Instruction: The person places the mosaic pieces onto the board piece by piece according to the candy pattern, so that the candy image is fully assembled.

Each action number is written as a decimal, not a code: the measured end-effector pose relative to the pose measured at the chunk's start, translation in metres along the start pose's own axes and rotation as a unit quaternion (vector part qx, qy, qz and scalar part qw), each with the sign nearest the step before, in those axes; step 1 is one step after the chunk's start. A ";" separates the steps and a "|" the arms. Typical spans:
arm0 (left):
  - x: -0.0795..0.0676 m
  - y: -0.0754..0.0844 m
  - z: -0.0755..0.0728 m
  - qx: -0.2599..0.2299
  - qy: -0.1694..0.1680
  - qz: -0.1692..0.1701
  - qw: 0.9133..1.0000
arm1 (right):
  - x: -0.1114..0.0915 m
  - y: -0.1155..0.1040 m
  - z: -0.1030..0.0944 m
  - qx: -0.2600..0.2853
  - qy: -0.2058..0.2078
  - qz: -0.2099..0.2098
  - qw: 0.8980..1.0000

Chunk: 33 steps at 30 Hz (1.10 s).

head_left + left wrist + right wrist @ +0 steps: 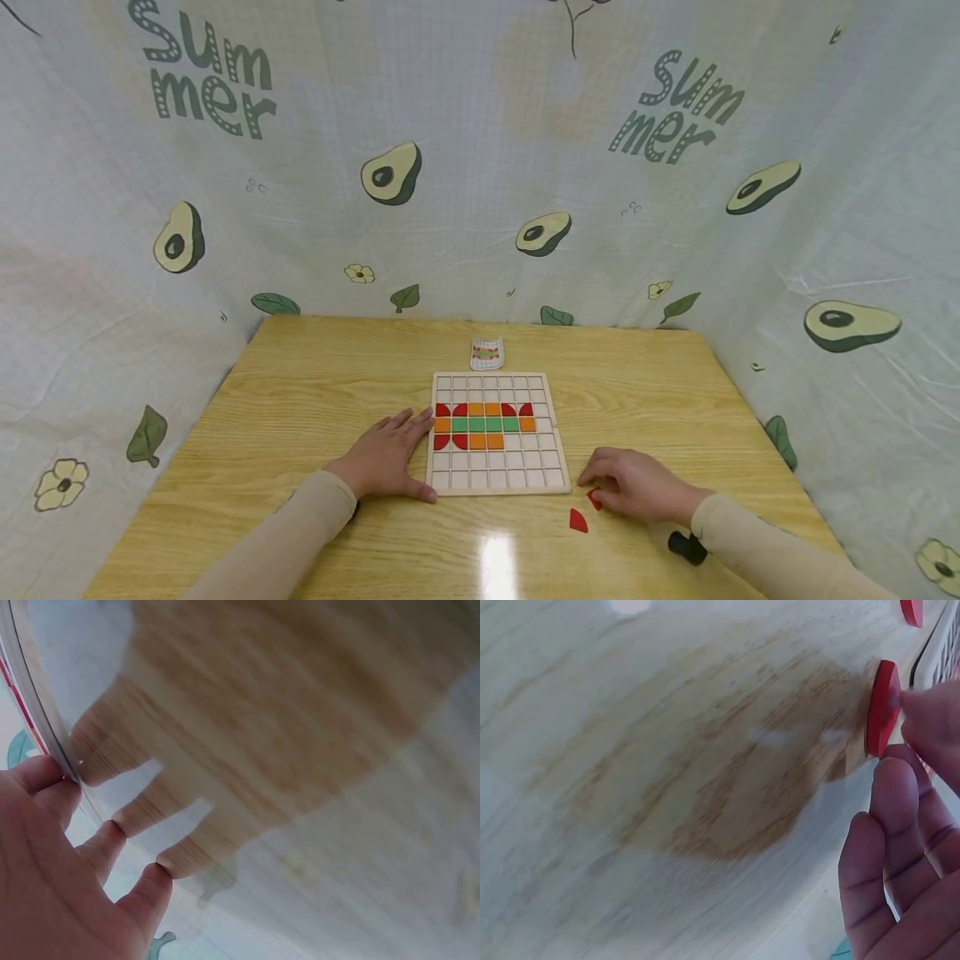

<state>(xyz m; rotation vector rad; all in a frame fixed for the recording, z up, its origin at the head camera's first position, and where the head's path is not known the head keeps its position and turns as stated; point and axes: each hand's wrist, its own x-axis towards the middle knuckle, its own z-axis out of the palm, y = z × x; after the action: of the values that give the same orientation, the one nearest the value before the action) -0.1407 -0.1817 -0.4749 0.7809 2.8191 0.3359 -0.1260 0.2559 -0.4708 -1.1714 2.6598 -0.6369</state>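
Note:
A wooden grid board (551, 482) lies mid-table, with rows of red, orange and green tiles set in its upper and middle squares. My left hand (386, 454) rests on the table with fingers spread, fingertips and thumb right at the board's left edge. Beyond the board's lower right corner, my right hand (637, 483) bends over the tabletop. Its thumb and fingertips pinch a red quarter-circle tile (883, 709), low over the wood; the hand partly hides this tile in the head view. Another red quarter-circle tile (577, 521) lies loose just to its left.
A small pattern card (487, 354) with a coloured grid lies behind the board. Printed cloth (465, 108) hangs around the back and sides of the wooden table (300, 375). A black strap device (686, 547) sits at my right wrist.

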 end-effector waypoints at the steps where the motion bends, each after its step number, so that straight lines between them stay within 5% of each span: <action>1: 0.000 0.000 0.000 0.000 0.000 0.000 1.000 | 0.000 0.000 0.000 0.004 -0.002 0.000 1.000; 7: 0.000 0.000 0.001 0.005 -0.003 -0.005 1.000 | -0.004 0.000 -0.002 0.025 -0.020 -0.005 0.999; 23: 0.002 -0.001 0.001 0.002 -0.002 -0.004 1.000 | 0.008 0.011 -0.005 -0.079 0.033 0.059 0.995; 33: 0.002 0.000 0.000 0.006 -0.006 -0.008 1.000 | 0.014 0.012 -0.010 -0.056 0.019 0.064 0.996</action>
<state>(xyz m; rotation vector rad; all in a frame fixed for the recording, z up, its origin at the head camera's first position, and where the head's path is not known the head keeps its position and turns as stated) -0.1421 -0.1807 -0.4752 0.7600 2.8179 0.3106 -0.1465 0.2564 -0.4671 -1.0143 2.8071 -0.4982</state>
